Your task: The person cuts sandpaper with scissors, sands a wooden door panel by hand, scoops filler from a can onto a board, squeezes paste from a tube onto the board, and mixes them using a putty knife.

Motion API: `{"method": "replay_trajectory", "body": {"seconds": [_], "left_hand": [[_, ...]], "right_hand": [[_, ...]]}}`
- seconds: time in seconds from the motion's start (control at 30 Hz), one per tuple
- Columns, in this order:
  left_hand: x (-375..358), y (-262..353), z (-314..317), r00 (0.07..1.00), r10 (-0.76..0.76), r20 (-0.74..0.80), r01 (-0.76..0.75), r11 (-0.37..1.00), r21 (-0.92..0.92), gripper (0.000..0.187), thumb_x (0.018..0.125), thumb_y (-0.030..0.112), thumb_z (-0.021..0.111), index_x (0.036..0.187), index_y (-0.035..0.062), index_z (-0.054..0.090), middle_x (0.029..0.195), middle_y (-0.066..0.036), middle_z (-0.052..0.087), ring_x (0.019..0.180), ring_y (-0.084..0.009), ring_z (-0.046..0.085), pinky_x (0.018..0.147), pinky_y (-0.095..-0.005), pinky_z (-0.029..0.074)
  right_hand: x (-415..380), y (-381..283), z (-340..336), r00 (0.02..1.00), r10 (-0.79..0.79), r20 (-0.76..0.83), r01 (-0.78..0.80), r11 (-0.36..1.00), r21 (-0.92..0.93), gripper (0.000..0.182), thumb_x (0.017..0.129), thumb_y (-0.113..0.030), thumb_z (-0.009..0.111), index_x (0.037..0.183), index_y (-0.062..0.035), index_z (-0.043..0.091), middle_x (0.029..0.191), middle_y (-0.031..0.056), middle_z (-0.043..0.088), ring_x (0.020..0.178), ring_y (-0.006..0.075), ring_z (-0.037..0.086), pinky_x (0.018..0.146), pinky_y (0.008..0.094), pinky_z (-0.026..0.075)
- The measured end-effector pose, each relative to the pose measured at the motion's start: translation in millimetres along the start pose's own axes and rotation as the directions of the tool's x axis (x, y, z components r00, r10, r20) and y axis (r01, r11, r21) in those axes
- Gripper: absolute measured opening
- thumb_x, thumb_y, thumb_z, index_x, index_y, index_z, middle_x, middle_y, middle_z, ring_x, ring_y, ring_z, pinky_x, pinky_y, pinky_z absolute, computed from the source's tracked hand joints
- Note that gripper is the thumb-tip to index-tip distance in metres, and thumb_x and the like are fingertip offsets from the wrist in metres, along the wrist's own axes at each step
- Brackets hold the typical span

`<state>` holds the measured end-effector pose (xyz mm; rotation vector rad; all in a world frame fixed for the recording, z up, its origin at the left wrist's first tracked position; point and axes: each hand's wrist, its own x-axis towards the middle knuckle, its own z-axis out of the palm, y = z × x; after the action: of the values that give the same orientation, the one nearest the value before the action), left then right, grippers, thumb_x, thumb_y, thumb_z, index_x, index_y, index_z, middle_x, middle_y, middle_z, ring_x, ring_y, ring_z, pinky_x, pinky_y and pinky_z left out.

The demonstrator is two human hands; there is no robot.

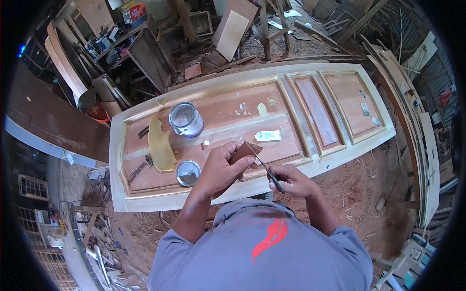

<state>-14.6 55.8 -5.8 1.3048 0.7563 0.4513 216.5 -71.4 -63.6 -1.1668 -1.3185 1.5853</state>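
Over the near edge of a panelled wooden door, my left hand is closed on a small flat brown piece, thumb on top. My right hand grips the dark handle of a thin-bladed knife, its blade lying along the brown piece's edge. A pale dab shows near the left fingertips. A white tube lies on the door just beyond my hands. To the left, an open tin stands near its round lid.
A torn yellowish sheet and a dark narrow tool lie at the door's left end. Small scraps sit on its right panel. Boards lean along the right side. Wood shavings litter the floor.
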Motion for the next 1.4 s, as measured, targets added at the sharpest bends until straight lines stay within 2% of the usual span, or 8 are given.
{"method": "replay_trajectory", "body": {"seconds": [0.3,0.4,0.5,0.7,0.9,1.0,1.1,1.4], "left_hand": [[1,0,-2,1.000,-0.001,0.015,0.001,1.000,0.031,0.029,0.101,0.017,0.073,0.123,-0.0018,0.068,0.099,-0.008,0.077,0.088,-0.0120,0.075,0.061,-0.0250,0.059],[1,-2,-1,1.000,0.007,0.004,-0.007,0.999,0.044,0.038,0.099,0.019,0.074,0.131,0.0002,0.068,0.096,-0.006,0.077,0.082,-0.0094,0.072,0.060,-0.0253,0.058],[-1,4,1,1.000,0.002,0.010,-0.002,0.999,0.048,0.029,0.101,0.018,0.073,0.122,-0.0013,0.069,0.098,-0.008,0.077,0.086,-0.0101,0.073,0.061,-0.0251,0.059],[-2,2,1,1.000,0.008,0.017,-0.008,0.999,0.044,0.031,0.101,0.019,0.073,0.124,-0.0009,0.068,0.099,-0.007,0.078,0.086,-0.0098,0.073,0.062,-0.0248,0.059],[-4,7,3,1.000,0.008,0.018,-0.009,0.997,0.081,0.032,0.100,0.020,0.073,0.125,-0.0003,0.068,0.099,-0.007,0.078,0.086,-0.0094,0.072,0.062,-0.0246,0.058],[-4,5,2,0.999,0.005,0.034,-0.007,0.998,0.062,0.032,0.101,0.021,0.073,0.124,-0.0002,0.069,0.098,-0.007,0.078,0.086,-0.0093,0.072,0.062,-0.0242,0.058],[-5,4,2,0.999,-0.015,0.047,0.013,0.999,0.046,0.030,0.101,0.022,0.073,0.122,0.0001,0.070,0.098,-0.007,0.078,0.086,-0.0090,0.072,0.062,-0.0237,0.059],[-4,2,3,0.999,-0.002,0.036,0.001,1.000,0.029,0.028,0.102,0.021,0.073,0.121,0.0004,0.071,0.097,-0.007,0.078,0.086,-0.0091,0.073,0.060,-0.0236,0.058]], "right_hand": [[-1,-4,-2,1.000,-0.010,0.022,0.011,0.999,-0.041,0.027,0.097,-0.025,0.073,0.091,-0.0024,0.058,0.081,0.0012,0.052,0.079,0.0117,0.049,0.069,0.0315,0.044],[-2,-4,0,0.999,-0.034,0.007,0.034,0.997,-0.068,0.027,0.097,-0.025,0.072,0.091,-0.0020,0.058,0.081,0.0020,0.053,0.080,0.0124,0.049,0.070,0.0323,0.044],[-4,-5,-1,1.000,0.012,0.014,-0.011,0.999,-0.047,0.027,0.097,-0.028,0.072,0.093,-0.0048,0.059,0.082,-0.0010,0.053,0.079,0.0098,0.049,0.069,0.0300,0.040],[-5,-7,-2,1.000,-0.012,0.017,0.014,0.993,-0.116,0.029,0.096,-0.026,0.073,0.092,-0.0013,0.058,0.083,0.0031,0.054,0.081,0.0133,0.050,0.072,0.0325,0.045],[-7,-11,0,1.000,-0.023,0.019,0.024,0.998,-0.059,0.029,0.097,-0.028,0.072,0.092,-0.0019,0.058,0.083,0.0018,0.053,0.080,0.0115,0.049,0.070,0.0309,0.043],[-5,0,-4,0.995,-0.085,0.047,0.088,0.994,-0.065,0.029,0.097,-0.028,0.071,0.093,-0.0022,0.058,0.083,0.0012,0.051,0.079,0.0109,0.047,0.069,0.0307,0.042],[-7,-5,-7,0.998,-0.026,0.056,0.028,0.999,-0.031,0.029,0.096,-0.027,0.071,0.094,-0.0021,0.057,0.083,0.0011,0.050,0.079,0.0113,0.046,0.070,0.0315,0.042],[-6,-5,-8,0.998,-0.043,0.055,0.048,0.996,-0.082,0.032,0.096,-0.029,0.071,0.101,-0.0007,0.059,0.085,0.0021,0.051,0.082,0.0124,0.048,0.072,0.0326,0.044]]}}
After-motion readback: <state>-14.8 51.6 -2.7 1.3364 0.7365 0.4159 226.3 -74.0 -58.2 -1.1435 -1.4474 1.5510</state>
